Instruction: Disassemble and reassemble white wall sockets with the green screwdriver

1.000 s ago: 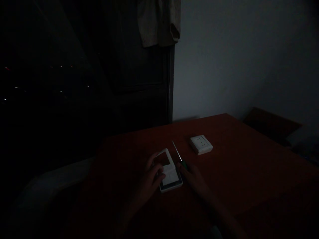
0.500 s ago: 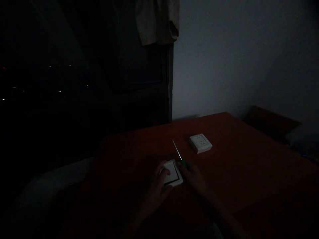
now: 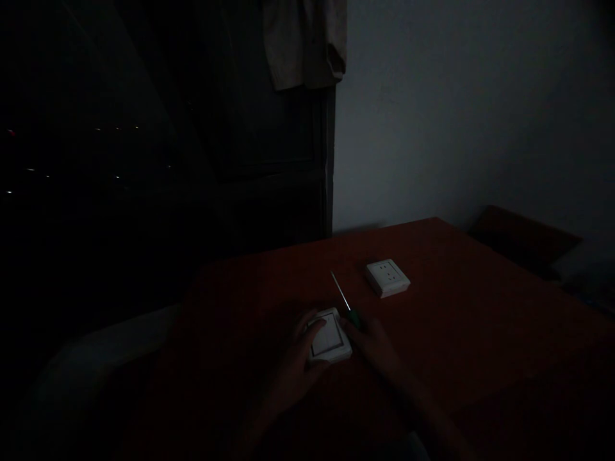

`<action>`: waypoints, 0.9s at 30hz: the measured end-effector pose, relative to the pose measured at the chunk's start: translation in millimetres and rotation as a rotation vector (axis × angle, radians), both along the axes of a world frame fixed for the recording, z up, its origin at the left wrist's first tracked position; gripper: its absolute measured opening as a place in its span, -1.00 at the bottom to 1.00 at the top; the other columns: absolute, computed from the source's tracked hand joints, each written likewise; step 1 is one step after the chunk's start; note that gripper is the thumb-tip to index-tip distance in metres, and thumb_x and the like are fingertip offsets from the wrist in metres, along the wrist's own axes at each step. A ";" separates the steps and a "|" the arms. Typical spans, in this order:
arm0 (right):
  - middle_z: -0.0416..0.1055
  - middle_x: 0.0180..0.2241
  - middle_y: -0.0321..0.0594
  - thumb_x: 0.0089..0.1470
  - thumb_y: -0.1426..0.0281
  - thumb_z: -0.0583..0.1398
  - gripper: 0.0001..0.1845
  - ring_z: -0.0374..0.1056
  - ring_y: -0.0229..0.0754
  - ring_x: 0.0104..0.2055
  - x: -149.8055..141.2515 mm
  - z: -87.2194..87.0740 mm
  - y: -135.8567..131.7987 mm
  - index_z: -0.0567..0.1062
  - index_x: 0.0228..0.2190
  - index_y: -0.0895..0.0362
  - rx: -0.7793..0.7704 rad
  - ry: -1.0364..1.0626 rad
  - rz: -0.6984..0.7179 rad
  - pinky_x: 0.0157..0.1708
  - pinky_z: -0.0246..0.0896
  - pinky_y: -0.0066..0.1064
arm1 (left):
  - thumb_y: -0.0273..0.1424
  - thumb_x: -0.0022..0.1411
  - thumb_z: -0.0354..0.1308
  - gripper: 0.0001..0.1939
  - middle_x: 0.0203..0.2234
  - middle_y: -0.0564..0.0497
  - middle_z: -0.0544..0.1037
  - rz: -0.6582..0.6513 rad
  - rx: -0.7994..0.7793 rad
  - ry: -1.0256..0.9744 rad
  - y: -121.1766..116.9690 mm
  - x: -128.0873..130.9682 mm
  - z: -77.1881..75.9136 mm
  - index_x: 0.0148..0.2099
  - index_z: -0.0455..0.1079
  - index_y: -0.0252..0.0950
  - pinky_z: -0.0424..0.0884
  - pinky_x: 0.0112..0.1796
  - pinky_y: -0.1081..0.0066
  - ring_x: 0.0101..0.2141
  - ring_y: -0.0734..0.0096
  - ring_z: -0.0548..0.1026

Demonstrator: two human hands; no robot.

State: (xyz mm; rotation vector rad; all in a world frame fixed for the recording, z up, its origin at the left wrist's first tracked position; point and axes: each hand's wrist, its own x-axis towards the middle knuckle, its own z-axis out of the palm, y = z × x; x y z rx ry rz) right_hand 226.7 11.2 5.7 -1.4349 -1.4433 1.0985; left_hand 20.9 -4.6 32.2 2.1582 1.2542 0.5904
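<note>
The room is very dark. A white square wall switch (image 3: 329, 338) lies on the red table (image 3: 456, 333) in front of me. My left hand (image 3: 296, 362) presses on its left edge, fingers curled over it. My right hand (image 3: 372, 346) rests against its right side, fingers closed on the green handle of a screwdriver (image 3: 344, 301) whose thin metal shaft points away from me.
A white wall socket (image 3: 387, 277) lies farther back on the table, right of the screwdriver tip. A dark door (image 3: 269, 160) with a pale cloth (image 3: 305, 41) hung on it stands behind. A brown piece of furniture (image 3: 523, 240) sits at the right by the wall.
A second ago my left hand held the switch's white frame lifted open; it has since been pressed down flat onto the switch body. My right hand has barely moved.
</note>
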 end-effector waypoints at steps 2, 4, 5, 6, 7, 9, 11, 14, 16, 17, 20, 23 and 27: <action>0.42 -0.47 -0.27 0.08 0.00 0.09 -0.52 0.29 -0.22 -0.42 0.3 1.1 -1.0 0.47 -0.38 0.18 0.003 -0.009 0.001 -0.47 0.17 -0.48 | -0.51 0.04 0.21 -0.28 0.29 -0.02 0.07 0.002 0.005 0.001 1.7 0.5 0.8 0.24 0.16 -0.08 0.06 0.22 0.05 0.25 0.08 0.05; 0.41 -0.47 -0.27 0.08 0.01 0.08 -0.53 0.29 -0.22 -0.42 0.6 1.6 -1.6 0.46 -0.39 0.18 0.004 -0.018 0.002 -0.46 0.17 -0.48 | -0.51 0.01 0.25 -0.26 0.27 -0.01 0.10 -0.002 0.013 0.002 4.0 1.3 1.7 0.24 0.17 -0.06 0.06 0.21 0.06 0.24 0.07 0.07; 0.41 -0.46 -0.27 0.08 0.01 0.09 -0.53 0.29 -0.22 -0.42 0.7 1.4 -1.6 0.46 -0.39 0.18 0.005 -0.022 0.004 -0.46 0.17 -0.48 | -0.50 -0.01 0.26 -0.24 0.27 -0.01 0.11 -0.012 0.009 0.001 5.0 1.8 2.0 0.24 0.17 -0.05 0.06 0.21 0.06 0.24 0.07 0.07; 0.41 -0.46 -0.27 0.08 0.02 0.09 -0.54 0.29 -0.22 -0.42 0.8 0.9 -1.4 0.46 -0.38 0.19 0.007 -0.026 0.007 -0.45 0.17 -0.48 | -0.50 -0.02 0.27 -0.22 0.27 -0.01 0.10 -0.022 -0.001 -0.003 5.8 2.1 2.0 0.24 0.16 -0.05 0.06 0.21 0.06 0.24 0.07 0.08; 0.41 -0.46 -0.27 0.08 0.02 0.09 -0.54 0.28 -0.22 -0.42 0.8 0.1 -1.0 0.46 -0.37 0.19 0.009 -0.029 0.010 -0.46 0.17 -0.48 | -0.49 -0.02 0.28 -0.21 0.27 -0.01 0.09 -0.027 -0.013 -0.009 6.4 2.2 1.7 0.25 0.14 -0.05 0.06 0.21 0.05 0.24 0.06 0.08; 0.40 -0.46 -0.28 0.08 0.04 0.10 -0.56 0.28 -0.23 -0.43 0.9 -2.0 -0.2 0.46 -0.35 0.18 0.015 -0.037 0.020 -0.47 0.16 -0.48 | -0.47 0.00 0.28 -0.19 0.30 -0.03 0.03 -0.017 -0.038 -0.026 6.3 1.7 0.2 0.28 0.09 -0.06 0.06 0.21 0.04 0.25 0.05 0.05; 0.40 -0.46 -0.29 0.07 0.05 0.11 -0.57 0.27 -0.23 -0.44 1.1 -3.8 0.4 0.46 -0.34 0.18 0.024 -0.046 0.025 -0.48 0.16 -0.48 | -0.40 0.05 0.27 -0.20 0.31 -0.04 -0.02 0.002 -0.045 -0.043 5.2 0.4 -2.2 0.30 0.04 -0.06 0.04 0.21 0.02 0.26 0.03 0.01; 0.39 -0.48 -0.30 0.07 0.06 0.12 -0.60 0.26 -0.24 -0.44 1.4 -4.2 -0.3 0.46 -0.37 0.16 0.038 -0.067 0.022 -0.48 0.16 -0.48 | -0.33 0.13 0.23 -0.24 0.30 -0.06 0.02 0.024 -0.040 -0.077 2.8 -1.8 -6.1 0.32 0.00 -0.06 0.03 0.21 0.01 0.26 0.03 0.02; 0.38 -0.49 -0.31 0.05 0.07 0.14 -0.62 0.24 -0.24 -0.46 1.7 -2.9 -1.9 0.46 -0.39 0.16 0.047 -0.084 0.021 -0.50 0.15 -0.48 | -0.33 0.16 0.20 -0.26 0.29 -0.08 0.05 0.053 -0.057 -0.110 1.4 -2.3 -8.2 0.32 -0.02 -0.07 0.04 0.21 0.02 0.26 0.05 0.04; 0.38 -0.49 -0.31 0.04 0.08 0.16 -0.63 0.24 -0.25 -0.47 1.9 -1.9 -3.0 0.46 -0.38 0.16 0.050 -0.091 0.025 -0.50 0.15 -0.48 | -0.33 0.17 0.19 -0.26 0.29 -0.08 0.05 0.070 -0.075 -0.124 0.8 -2.0 -8.9 0.32 -0.02 -0.07 0.05 0.21 0.03 0.25 0.06 0.05; 0.44 -0.44 -0.28 0.04 0.10 0.17 -0.62 0.28 -0.23 -0.44 2.4 0.8 -6.2 0.49 -0.28 0.15 0.059 -0.104 0.046 -0.46 0.18 -0.47 | -0.34 0.16 0.20 -0.28 0.29 -0.08 0.05 0.116 -0.123 -0.159 -0.2 -0.4 -10.3 0.31 0.01 -0.08 0.05 0.21 0.05 0.26 0.07 0.05; 0.47 -0.37 -0.25 0.06 0.09 0.15 -0.57 0.33 -0.20 -0.38 2.7 2.4 -8.6 0.49 -0.18 0.15 0.067 -0.118 0.058 -0.40 0.22 -0.46 | -0.35 0.11 0.23 -0.28 0.27 -0.08 0.08 0.121 -0.119 -0.205 0.1 0.9 -12.2 0.29 0.06 -0.09 0.06 0.20 0.08 0.25 0.07 0.08; 0.49 -0.35 -0.23 0.08 0.08 0.14 -0.52 0.35 -0.17 -0.37 2.6 4.0 -10.3 0.46 -0.10 0.17 0.080 -0.145 0.062 -0.39 0.24 -0.43 | -0.36 0.08 0.25 -0.27 0.26 -0.09 0.11 0.108 -0.112 -0.230 1.4 0.3 -15.6 0.27 0.09 -0.10 0.09 0.19 0.09 0.23 0.06 0.10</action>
